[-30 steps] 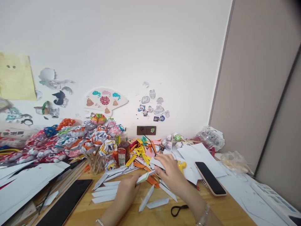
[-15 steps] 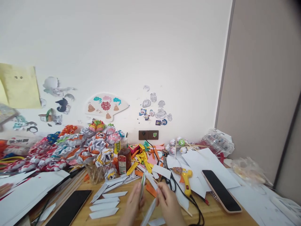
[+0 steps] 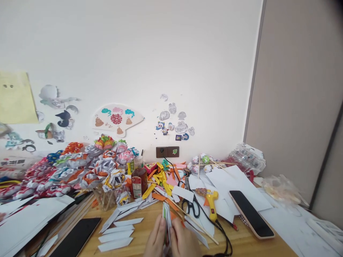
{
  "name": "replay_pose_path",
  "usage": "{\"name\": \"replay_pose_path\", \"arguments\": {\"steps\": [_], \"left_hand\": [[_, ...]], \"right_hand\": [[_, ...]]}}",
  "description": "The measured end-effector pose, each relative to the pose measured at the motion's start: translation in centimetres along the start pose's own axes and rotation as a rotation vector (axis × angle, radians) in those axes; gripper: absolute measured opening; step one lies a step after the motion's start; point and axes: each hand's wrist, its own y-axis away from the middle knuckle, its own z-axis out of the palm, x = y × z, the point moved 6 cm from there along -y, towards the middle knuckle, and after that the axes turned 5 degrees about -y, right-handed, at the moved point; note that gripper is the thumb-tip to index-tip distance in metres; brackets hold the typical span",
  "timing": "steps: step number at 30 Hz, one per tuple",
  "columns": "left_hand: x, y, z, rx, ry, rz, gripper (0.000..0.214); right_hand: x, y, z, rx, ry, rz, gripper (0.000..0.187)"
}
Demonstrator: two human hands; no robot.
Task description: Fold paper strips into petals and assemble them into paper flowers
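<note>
My left hand (image 3: 155, 237) and my right hand (image 3: 184, 238) are close together at the table's front edge. Between them stands a folded white paper strip (image 3: 167, 214) with a green line along it, pinched upright by the fingers of both hands. Its lower part is hidden behind the fingers. Left of my hands, several folded white paper strips (image 3: 115, 237) lie in a row on the wooden table (image 3: 144, 247). More white strips (image 3: 125, 210) are heaped behind these. A wooden stick (image 3: 199, 225) lies slanted just to the right.
Black-handled scissors (image 3: 191, 207), a yellow glue gun (image 3: 212, 205) with its cable and a phone (image 3: 252, 214) lie on the right. On the left are a dark phone (image 3: 76, 237), stacked paper (image 3: 34, 221) and crumpled paper flowers (image 3: 105, 166). A brown jar (image 3: 139, 184) stands behind.
My hands have come together, and the strip in my right hand is now against the folded piece in my left. The view has shifted slightly to the right.
</note>
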Motion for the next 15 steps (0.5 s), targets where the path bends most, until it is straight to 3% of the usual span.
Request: {"name": "replay_pose_path", "arguments": {"steps": [5,9,11,15], "left_hand": [[-1.0,0.1,0.1,0.002,-0.018,-0.062,0.054],[-0.2,0.0,1.4,-0.057,0.083,-0.070,0.058],[-0.1,0.0,2.0,-0.096,0.137,-0.132,0.062],[0.0,0.1,2.0,-0.112,0.158,-0.206,0.061]], "right_hand": [[-1.0,-0.5,-0.9,0.022,0.209,-0.086,0.041],[-1.6,-1.1,-1.5,-0.184,0.214,-0.155,0.024],[-1.3,-1.3,-2.1,-0.221,0.171,-0.108,0.018],[-0.4,-1.8,-2.8,-0.307,-0.038,0.058,0.076]]}}
